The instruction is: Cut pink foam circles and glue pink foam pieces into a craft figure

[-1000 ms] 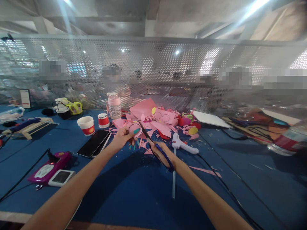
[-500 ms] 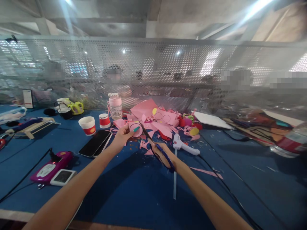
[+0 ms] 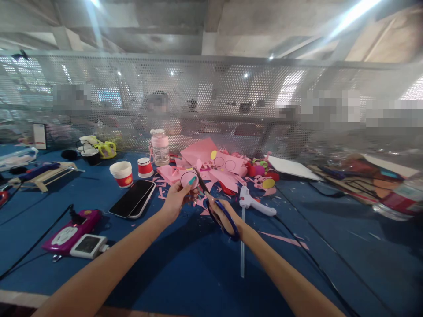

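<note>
Between the thumb and fingers of my left hand (image 3: pixel 176 200) is a small piece of pink paper (image 3: pixel 187 179) with a dark circle outline drawn on it. My right hand (image 3: pixel 228 215) grips a pair of blue-handled scissors (image 3: pixel 234 229), its fingers through the loops. The dark blades reach up to the right edge of the paper piece. Just behind both hands lies a heap of pink paper sheets and scraps (image 3: pixel 228 178); one sheet bears two drawn circles. A white glue gun (image 3: pixel 259 206) rests right of my right hand, a clear glue stick protruding from it.
Left of my hands lie a smartphone (image 3: pixel 130 200), red-and-white paper cups (image 3: pixel 121 174) and a purple power strip (image 3: pixel 71 231) with a white charger. A pink-lidded bottle (image 3: pixel 160 147) stands behind. A perforated metal screen (image 3: pixel 211 97) closes the back; a white board (image 3: pixel 292 168) lies at right.
My left hand has moved slightly right and toward me, turning the paper piece against the scissor blades. The right hand stays nearly in place with the scissors.
</note>
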The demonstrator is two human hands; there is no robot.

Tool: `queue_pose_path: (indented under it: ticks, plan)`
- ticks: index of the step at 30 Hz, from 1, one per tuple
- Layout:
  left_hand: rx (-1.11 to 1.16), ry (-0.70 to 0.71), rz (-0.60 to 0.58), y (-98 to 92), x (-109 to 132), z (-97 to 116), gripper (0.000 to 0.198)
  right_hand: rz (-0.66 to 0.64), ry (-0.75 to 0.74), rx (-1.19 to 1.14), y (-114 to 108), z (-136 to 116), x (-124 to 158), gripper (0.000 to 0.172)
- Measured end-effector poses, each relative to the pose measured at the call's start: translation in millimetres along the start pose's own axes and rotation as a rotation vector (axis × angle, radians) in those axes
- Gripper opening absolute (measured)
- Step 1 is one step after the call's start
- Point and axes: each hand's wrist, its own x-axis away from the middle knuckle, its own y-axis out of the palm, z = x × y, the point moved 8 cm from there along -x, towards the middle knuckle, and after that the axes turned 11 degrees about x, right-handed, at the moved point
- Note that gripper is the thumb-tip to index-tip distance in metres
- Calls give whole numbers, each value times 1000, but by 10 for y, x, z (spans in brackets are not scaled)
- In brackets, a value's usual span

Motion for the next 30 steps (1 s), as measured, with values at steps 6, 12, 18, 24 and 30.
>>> queue_pose_path:
  ticks: [6,12,18,24,30]
  plan:
    - [-151,138,16,-39,-3,120,41,-17,4,9,3,-4,-7,54]
    - [-263,169,27,8,32,180,45,-28,16,-22,20,-17,9,54]
    - [-278,157,-30,89,75,156,40,-10,45,-70,28,-7,17,55]
    - [-297,181,-81,145,114,138,35,-16,7,-50,6,-63,23,53]
    - [-314,183,-83,141,110,150,35,-11,-57,6,-26,-134,23,53]
